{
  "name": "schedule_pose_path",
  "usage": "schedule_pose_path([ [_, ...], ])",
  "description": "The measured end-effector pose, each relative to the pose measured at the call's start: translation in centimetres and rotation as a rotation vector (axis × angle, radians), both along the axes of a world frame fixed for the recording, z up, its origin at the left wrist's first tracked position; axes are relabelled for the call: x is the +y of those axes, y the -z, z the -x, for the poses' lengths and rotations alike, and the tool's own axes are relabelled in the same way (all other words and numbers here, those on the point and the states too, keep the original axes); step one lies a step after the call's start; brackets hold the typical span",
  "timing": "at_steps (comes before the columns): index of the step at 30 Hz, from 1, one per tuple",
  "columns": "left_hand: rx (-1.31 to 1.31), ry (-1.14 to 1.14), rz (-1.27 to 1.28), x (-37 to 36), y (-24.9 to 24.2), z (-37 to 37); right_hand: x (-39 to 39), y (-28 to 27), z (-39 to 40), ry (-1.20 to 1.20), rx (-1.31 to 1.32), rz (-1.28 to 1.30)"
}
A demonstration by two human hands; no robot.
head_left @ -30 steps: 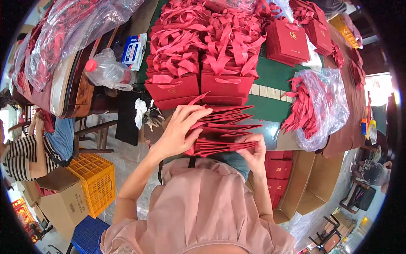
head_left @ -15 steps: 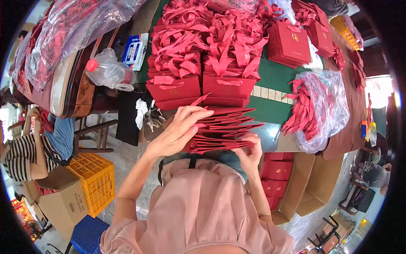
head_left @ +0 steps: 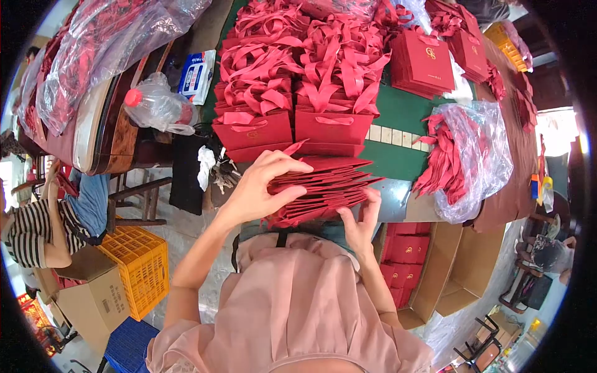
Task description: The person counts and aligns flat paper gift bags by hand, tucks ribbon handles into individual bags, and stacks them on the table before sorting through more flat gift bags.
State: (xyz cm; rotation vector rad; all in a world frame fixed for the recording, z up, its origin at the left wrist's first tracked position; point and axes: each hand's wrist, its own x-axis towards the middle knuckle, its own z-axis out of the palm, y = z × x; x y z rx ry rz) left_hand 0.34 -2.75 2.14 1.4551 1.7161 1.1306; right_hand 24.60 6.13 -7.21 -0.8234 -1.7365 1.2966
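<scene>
Left hand (head_left: 255, 189): half open, thumb and fingers spread well apart, touching the left part of the red bag bundle (head_left: 317, 189). Right hand (head_left: 362, 225): thumb and fingers bent at the bundle's right end; cannot tell whether any edge is pinched.

Bundle: flat red bags, edges fanned, located between the two hands at the near side of the green tabletop (head_left: 393, 163), in front of the wearer's pink top (head_left: 305, 298).

Just beyond the bundle: two side-by-side rows, left row (head_left: 254, 135) and right row (head_left: 333, 132), pale gold mark visible on the left front bag, red ribbon handles heaped above.

Farther right: clear plastic bag (head_left: 488, 165) beside red ribbons (head_left: 443, 161); stack of marked red bags (head_left: 423, 62) above these. Below right: open carton (head_left: 438, 267) containing red bags.

Farther left: red-capped plastic bottle (head_left: 158, 102), blue-and-white packet (head_left: 198, 76). Lower left: yellow crate (head_left: 142, 267); person in striped top (head_left: 46, 233) nearby.
</scene>
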Motion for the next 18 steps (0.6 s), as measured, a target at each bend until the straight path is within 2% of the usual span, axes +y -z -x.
schedule_pose_path([
  [4,0.011,-0.085,0.0,0.7,0.3,-0.3,0.6,-0.4,-0.2,-0.044,-0.041,0.028],
  [9,0.022,-0.097,0.012,0.6,0.4,-0.5,0.8,-0.2,-0.7,-0.186,0.082,0.172],
  [16,0.147,-0.028,-0.011,1.4,-0.5,-0.6,1.1,0.1,-1.7,-0.252,0.136,0.367],
  [18,0.091,0.025,0.1,1.4,-0.9,-0.5,1.6,0.0,-1.9,-0.278,0.16,0.421],
])
